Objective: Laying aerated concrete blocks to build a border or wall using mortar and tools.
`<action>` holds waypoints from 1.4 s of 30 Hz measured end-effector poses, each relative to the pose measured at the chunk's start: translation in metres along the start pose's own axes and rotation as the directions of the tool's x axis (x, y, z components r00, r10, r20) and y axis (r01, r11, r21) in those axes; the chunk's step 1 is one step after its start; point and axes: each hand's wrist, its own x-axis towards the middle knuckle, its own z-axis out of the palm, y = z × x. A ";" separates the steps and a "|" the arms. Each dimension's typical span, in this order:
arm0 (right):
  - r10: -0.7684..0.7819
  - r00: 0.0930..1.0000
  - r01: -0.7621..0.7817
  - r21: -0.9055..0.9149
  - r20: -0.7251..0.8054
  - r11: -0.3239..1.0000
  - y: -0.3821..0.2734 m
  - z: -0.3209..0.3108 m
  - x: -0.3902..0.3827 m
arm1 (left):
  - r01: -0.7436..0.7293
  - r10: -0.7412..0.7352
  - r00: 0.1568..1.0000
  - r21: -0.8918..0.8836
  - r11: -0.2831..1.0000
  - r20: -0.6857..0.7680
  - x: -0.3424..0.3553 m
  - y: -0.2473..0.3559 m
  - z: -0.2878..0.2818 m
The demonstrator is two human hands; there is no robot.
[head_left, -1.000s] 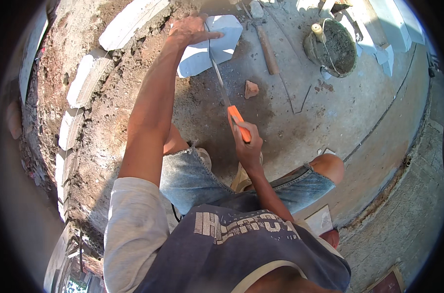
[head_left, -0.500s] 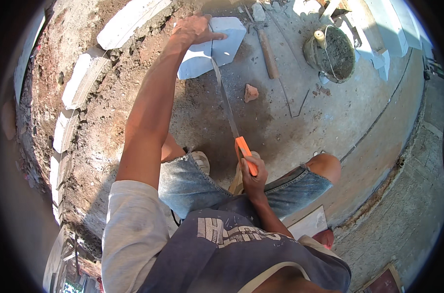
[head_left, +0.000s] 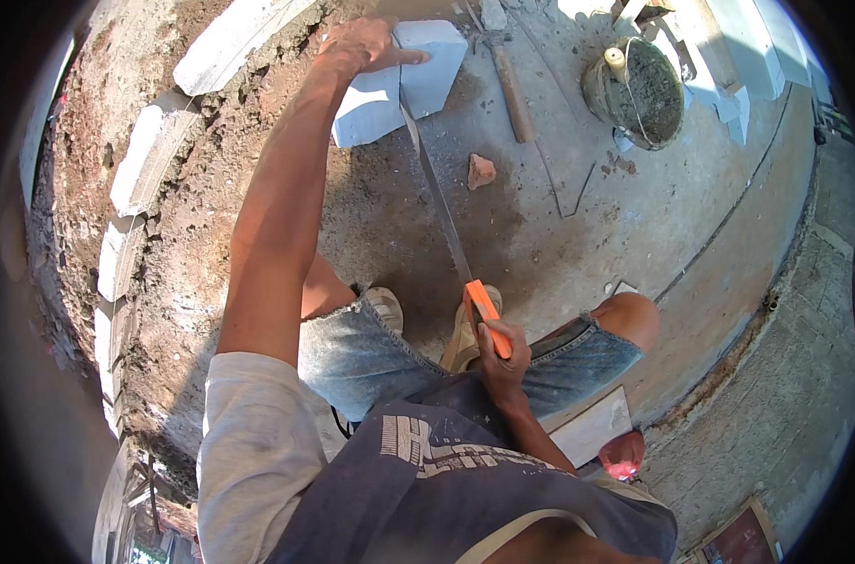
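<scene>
A handsaw with a long thin blade (head_left: 439,202) and an orange handle (head_left: 487,318) is gripped in my right hand (head_left: 503,360), low in front of my body. Its far end sits in a cut running through a white building block (head_left: 434,64) with angled corners. My left hand (head_left: 363,45) reaches out over the block's far left part and holds it down, thumb stretched across the cut toward the right. Part of the block's top is under that hand, and its farther fingers are hard to make out.
A wooden-handled hammer (head_left: 512,92) lies right of the block, near a broken brick piece (head_left: 481,171) and a bent metal rod (head_left: 564,209). Farther right stands a bucket of wet mortar (head_left: 655,99) with a tool in it. White blocks (head_left: 145,155) line the dirt at left.
My right hand has drawn the saw back toward my body and slightly right, its blade still in the cut. My left hand stays on the block; the whole view has shifted slightly.
</scene>
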 end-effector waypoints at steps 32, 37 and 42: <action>0.001 1.000 0.002 0.105 -0.031 0.995 0.017 0.090 0.129 | -0.030 0.035 0.998 0.081 0.996 -0.061 0.008 0.031 0.006; 0.020 1.000 -0.019 0.086 -0.007 0.996 0.022 0.080 0.094 | -0.007 0.006 0.999 0.007 1.000 0.044 0.002 0.021 0.017; -0.054 0.998 0.054 0.009 -0.021 0.999 0.024 0.020 -0.003 | 0.016 -0.008 0.995 -0.085 0.996 0.099 0.004 -0.009 -0.008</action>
